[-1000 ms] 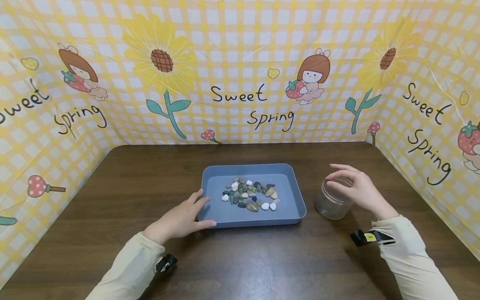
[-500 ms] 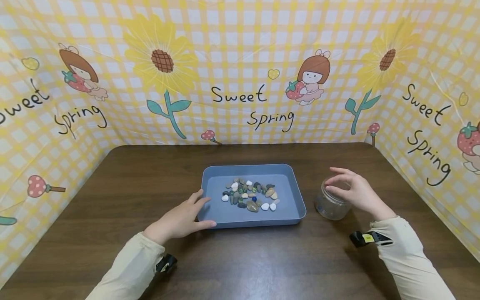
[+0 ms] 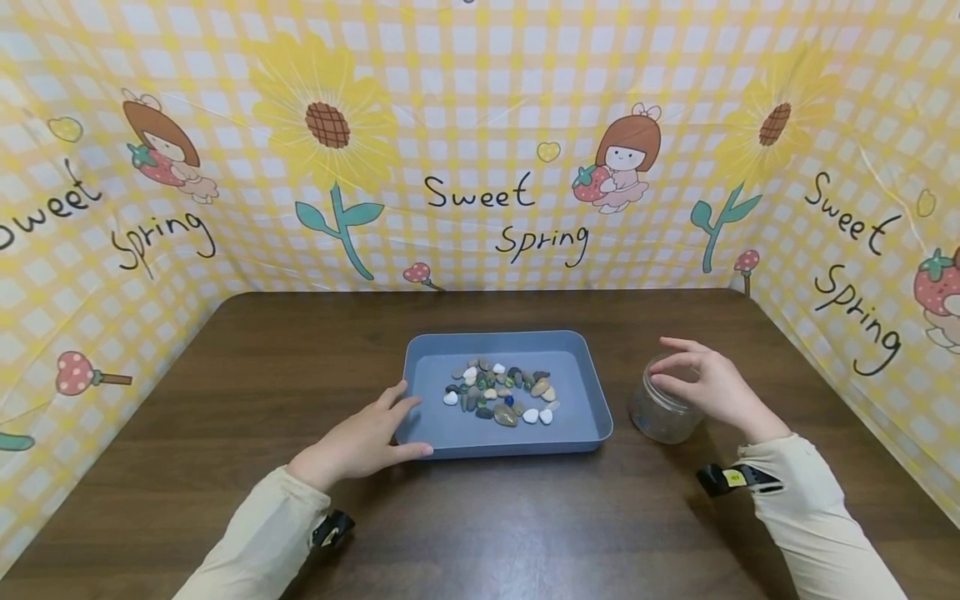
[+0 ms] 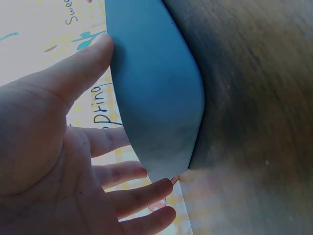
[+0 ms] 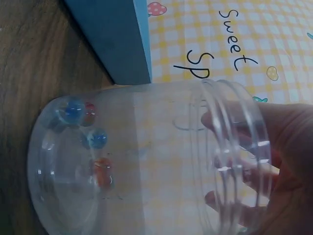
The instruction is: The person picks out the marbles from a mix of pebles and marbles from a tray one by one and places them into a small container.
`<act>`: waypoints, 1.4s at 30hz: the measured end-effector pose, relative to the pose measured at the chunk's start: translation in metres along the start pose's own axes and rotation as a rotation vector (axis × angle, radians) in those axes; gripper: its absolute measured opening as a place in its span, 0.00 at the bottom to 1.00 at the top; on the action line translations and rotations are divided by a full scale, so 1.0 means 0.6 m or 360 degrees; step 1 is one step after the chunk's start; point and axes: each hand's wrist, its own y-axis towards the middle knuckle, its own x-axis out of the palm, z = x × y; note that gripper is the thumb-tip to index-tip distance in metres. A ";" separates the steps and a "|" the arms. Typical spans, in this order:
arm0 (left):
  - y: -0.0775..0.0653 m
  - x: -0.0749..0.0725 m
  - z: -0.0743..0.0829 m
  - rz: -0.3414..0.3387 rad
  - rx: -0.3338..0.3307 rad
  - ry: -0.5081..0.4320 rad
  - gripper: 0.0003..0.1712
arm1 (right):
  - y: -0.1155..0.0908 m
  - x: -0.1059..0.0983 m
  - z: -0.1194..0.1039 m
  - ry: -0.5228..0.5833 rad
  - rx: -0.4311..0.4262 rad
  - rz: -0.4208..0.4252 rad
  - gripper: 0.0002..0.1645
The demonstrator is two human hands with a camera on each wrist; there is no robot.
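A blue-grey tray [image 3: 435, 432] holds mixed pebbles [image 3: 506, 416], with a dark blue marble [image 3: 510, 401] and some green ones among them. My left hand [image 3: 356, 442] touches its front left corner, thumb [image 4: 100, 49] at the rim and fingers spread along the side. To the right stands a clear jar [image 3: 662, 423] without a lid. Over its mouth is my right hand [image 3: 716, 387], with gently bent fingertips that show through the neck and nothing between them. Blue marbles [image 5: 73, 112] and an orange-red marble [image 5: 103, 172] lie at the jar's bottom.
Tray and jar stand a short gap apart on a dark brown wooden table [image 3: 487, 533]. A yellow checked cloth [image 3: 480, 108] with flower and strawberry prints rises behind the table and along both sides.
My right hand has dipped slightly at the jar's mouth, and its thumb and index finger stand a little further apart. The left hand, tray and pebbles have stayed put.
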 end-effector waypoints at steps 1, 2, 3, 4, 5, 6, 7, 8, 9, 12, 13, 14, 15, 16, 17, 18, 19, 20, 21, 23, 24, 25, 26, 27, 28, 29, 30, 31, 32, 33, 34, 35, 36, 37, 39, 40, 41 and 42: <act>0.000 0.000 0.000 0.0001 0.0002 0.0001 0.45 | 0.000 -0.001 -0.002 -0.0001 0.0000 0.0011 0.08; 0.000 0.000 0.000 0.0002 0.0003 0.0001 0.45 | 0.000 -0.003 -0.004 0.0001 -0.0003 0.0022 0.08; 0.000 0.001 0.000 0.0001 0.0004 0.0001 0.45 | 0.000 -0.005 -0.007 -0.0001 -0.0009 0.0037 0.08; 0.000 0.001 0.000 0.0002 0.0004 0.0001 0.44 | 0.001 -0.007 -0.010 0.0001 -0.0012 0.0051 0.08; 0.000 0.000 0.000 0.0001 0.0005 0.0001 0.44 | 0.002 -0.008 -0.013 0.0002 -0.0023 0.0066 0.08; 0.000 0.000 0.000 0.0001 0.0006 0.0001 0.44 | 0.004 -0.010 -0.017 -0.0003 -0.0030 0.0083 0.08; 0.000 0.000 0.000 0.0002 0.0008 0.0002 0.44 | 0.005 -0.011 -0.021 -0.0008 -0.0043 0.0099 0.08; 0.000 0.000 0.000 0.0001 0.0009 0.0002 0.44 | 0.008 -0.012 -0.025 -0.0016 -0.0064 0.0117 0.08; 0.000 0.000 0.001 0.0001 0.0010 0.0003 0.44 | 0.010 -0.012 -0.029 -0.0023 -0.0084 0.0135 0.08; 0.000 0.000 0.001 0.0001 0.0012 0.0003 0.44 | 0.018 -0.011 -0.044 -0.0037 -0.0150 0.0187 0.07; 0.000 0.000 0.001 0.0001 0.0012 0.0002 0.44 | 0.021 -0.010 -0.049 -0.0029 -0.0173 0.0198 0.06; 0.000 0.000 0.001 0.0001 0.0012 0.0001 0.44 | 0.024 -0.008 -0.053 -0.0019 -0.0190 0.0206 0.06; 0.000 0.000 0.001 0.0001 0.0011 0.0000 0.44 | 0.027 -0.007 -0.058 -0.0010 -0.0197 0.0204 0.06; 0.000 0.000 0.000 0.0001 0.0011 -0.0001 0.44 | 0.031 -0.005 -0.063 0.0006 -0.0203 0.0193 0.05; 0.000 0.001 0.000 0.0001 0.0013 0.0000 0.44 | 0.034 -0.004 -0.068 0.0029 -0.0204 0.0177 0.05; 0.000 0.001 0.000 0.0002 0.0015 -0.0001 0.44 | 0.037 -0.003 -0.073 0.0045 -0.0201 0.0157 0.05; 0.000 0.001 -0.001 0.0003 0.0016 0.0001 0.45 | 0.040 -0.001 -0.077 0.0065 -0.0202 0.0138 0.05; 0.000 0.001 -0.001 0.0003 0.0018 0.0001 0.45 | 0.044 0.001 -0.081 0.0083 -0.0193 0.0115 0.06; 0.000 0.001 -0.001 0.0004 0.0020 0.0001 0.45 | 0.047 0.003 -0.085 0.0102 -0.0183 0.0091 0.07; 0.000 0.001 -0.002 0.0004 0.0024 0.0000 0.45 | 0.054 0.007 -0.092 0.0141 -0.0172 0.0052 0.08; 0.000 0.001 -0.002 0.0004 0.0025 0.0000 0.45 | 0.057 0.009 -0.095 0.0156 -0.0165 0.0035 0.08; -0.001 0.000 -0.001 0.0003 0.0025 -0.0002 0.45 | 0.060 0.011 -0.099 0.0175 -0.0164 0.0020 0.09; -0.001 0.000 -0.001 0.0002 0.0025 -0.0003 0.45 | 0.064 0.014 -0.101 0.0191 -0.0159 0.0005 0.09; -0.001 0.000 -0.001 0.0001 0.0025 -0.0004 0.45 | 0.067 0.017 -0.104 0.0205 -0.0162 -0.0007 0.09; -0.001 0.000 -0.001 0.0000 0.0025 -0.0005 0.45 | 0.070 0.019 -0.107 0.0214 -0.0165 -0.0018 0.10; 0.000 0.000 -0.001 -0.0001 0.0026 -0.0004 0.45 | 0.074 0.022 -0.109 0.0223 -0.0170 -0.0028 0.10; 0.000 0.000 -0.001 -0.0001 0.0027 -0.0003 0.45 | 0.076 0.025 -0.111 0.0230 -0.0178 -0.0036 0.10; 0.000 0.000 -0.001 -0.0001 0.0028 -0.0002 0.45 | 0.079 0.027 -0.114 0.0239 -0.0187 -0.0044 0.10; 0.000 0.000 -0.001 -0.0001 0.0029 0.0001 0.45 | 0.081 0.030 -0.117 0.0242 -0.0196 -0.0054 0.10; 0.001 0.000 -0.001 -0.0002 0.0030 0.0002 0.45 | 0.084 0.032 -0.119 0.0243 -0.0210 -0.0062 0.10; 0.001 0.000 -0.001 -0.0002 0.0031 0.0004 0.45 | 0.086 0.035 -0.122 0.0246 -0.0220 -0.0072 0.10; 0.001 -0.001 -0.001 -0.0003 0.0032 0.0006 0.45 | 0.088 0.037 -0.125 0.0252 -0.0231 -0.0082 0.10; 0.001 0.000 -0.001 -0.0002 0.0031 0.0008 0.45 | 0.091 0.040 -0.127 0.0259 -0.0241 -0.0093 0.10; 0.001 -0.001 -0.001 -0.0002 0.0030 0.0010 0.45 | 0.093 0.042 -0.130 0.0270 -0.0246 -0.0107 0.10; 0.000 -0.001 -0.001 -0.0001 0.0028 0.0012 0.44 | 0.097 0.047 -0.134 0.0289 -0.0251 -0.0135 0.10; 0.000 -0.001 0.000 -0.0001 0.0026 0.0014 0.44 | 0.098 0.049 -0.135 0.0303 -0.0250 -0.0151 0.09; 0.000 -0.001 0.000 -0.0001 0.0023 0.0013 0.44 | 0.100 0.052 -0.137 0.0317 -0.0249 -0.0166 0.09; 0.000 -0.001 0.001 -0.0001 0.0021 0.0012 0.44 | 0.102 0.054 -0.137 0.0330 -0.0245 -0.0182 0.10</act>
